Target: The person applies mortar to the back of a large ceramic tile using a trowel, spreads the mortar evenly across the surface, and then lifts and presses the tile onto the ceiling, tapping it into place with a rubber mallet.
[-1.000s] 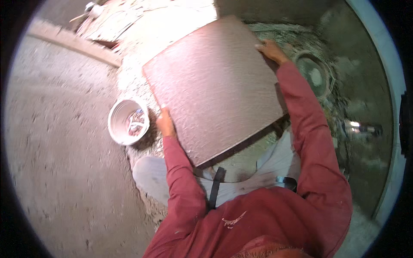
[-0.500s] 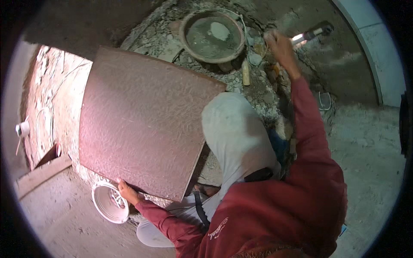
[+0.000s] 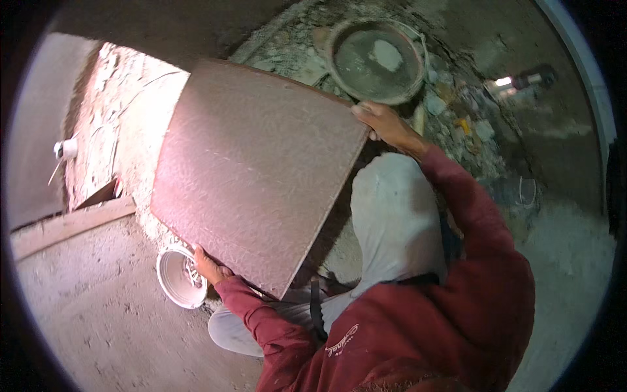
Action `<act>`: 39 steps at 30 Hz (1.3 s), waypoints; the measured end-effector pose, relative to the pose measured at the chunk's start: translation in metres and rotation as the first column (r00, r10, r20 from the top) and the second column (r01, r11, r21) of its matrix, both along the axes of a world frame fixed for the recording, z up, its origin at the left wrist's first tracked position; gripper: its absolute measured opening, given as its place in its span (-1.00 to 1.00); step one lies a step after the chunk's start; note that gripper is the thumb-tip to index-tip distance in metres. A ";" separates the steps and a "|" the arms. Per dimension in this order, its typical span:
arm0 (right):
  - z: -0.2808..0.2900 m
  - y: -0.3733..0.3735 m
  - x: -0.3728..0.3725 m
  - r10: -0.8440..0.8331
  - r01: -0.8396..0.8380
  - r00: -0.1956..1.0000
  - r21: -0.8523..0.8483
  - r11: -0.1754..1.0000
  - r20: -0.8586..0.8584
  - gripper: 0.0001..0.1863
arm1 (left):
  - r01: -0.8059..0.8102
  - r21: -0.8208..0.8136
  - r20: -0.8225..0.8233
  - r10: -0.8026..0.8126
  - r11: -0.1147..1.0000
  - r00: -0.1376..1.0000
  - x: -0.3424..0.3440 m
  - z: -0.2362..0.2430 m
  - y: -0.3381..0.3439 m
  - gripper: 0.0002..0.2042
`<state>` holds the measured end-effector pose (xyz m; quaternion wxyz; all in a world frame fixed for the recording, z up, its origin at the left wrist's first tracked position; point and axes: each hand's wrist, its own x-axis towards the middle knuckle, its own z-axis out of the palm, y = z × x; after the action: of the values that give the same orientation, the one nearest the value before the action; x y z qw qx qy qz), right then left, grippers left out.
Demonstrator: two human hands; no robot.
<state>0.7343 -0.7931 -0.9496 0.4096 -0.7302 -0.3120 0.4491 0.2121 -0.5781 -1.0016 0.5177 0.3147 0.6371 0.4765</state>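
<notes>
**Large Square Tile Held at Two Opposite Edges**

Since the earlier frame, the right hand [image 3: 385,124] has been brought from the far rubble onto the tile, and the large square reddish-brown stone tile [image 3: 261,173] is now gripped by both hands instead of one. The tile has shifted slightly toward the right of the view.

The tile is held tilted above the ground, in front of the knees. Its face is matt and finely grained, with faint linear striations; its edges are straight and its corners sharp. The right hand is closed over the upper right edge, near the far corner. The left hand [image 3: 209,266] is clasped under the lower left edge, fingers hidden beneath the slab.

Just beside the left hand, a small round white plastic bowl [image 3: 175,277] is set on the rough grey concrete floor [image 3: 85,313]; its contents cannot be made out. Beyond the tile, a round shallow metal pan [image 3: 377,60] is seen, coated in grey mortar with a pale lump inside. Broken rubble [image 3: 457,117] is scattered to the right of the pan. A long wooden plank [image 3: 72,225] lies flat on the left, near a pale, coarse mortar bed [image 3: 124,130].
</notes>
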 end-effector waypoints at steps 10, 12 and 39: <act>-0.016 0.011 -0.014 -0.018 0.020 0.994 0.017 1.000 -0.110 -0.53 | 0.004 0.100 -0.116 0.008 0.995 0.993 -0.025 0.002 0.015 -0.81; -0.022 0.006 -0.012 0.015 -0.012 0.989 0.024 1.000 -0.147 -0.55 | 0.042 0.091 -0.154 -0.028 0.995 0.988 -0.027 0.001 0.019 -0.78; -0.158 -0.144 0.136 -0.467 0.648 0.716 -0.246 0.720 0.519 -0.31 | 0.028 -0.131 -0.182 -0.052 0.991 0.982 -0.020 -0.006 0.018 -0.58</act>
<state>0.8698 -0.9369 -1.1079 0.2876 -0.9381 -0.0494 0.1868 0.1917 -0.5605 -1.0073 0.4848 0.3366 0.7052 0.3929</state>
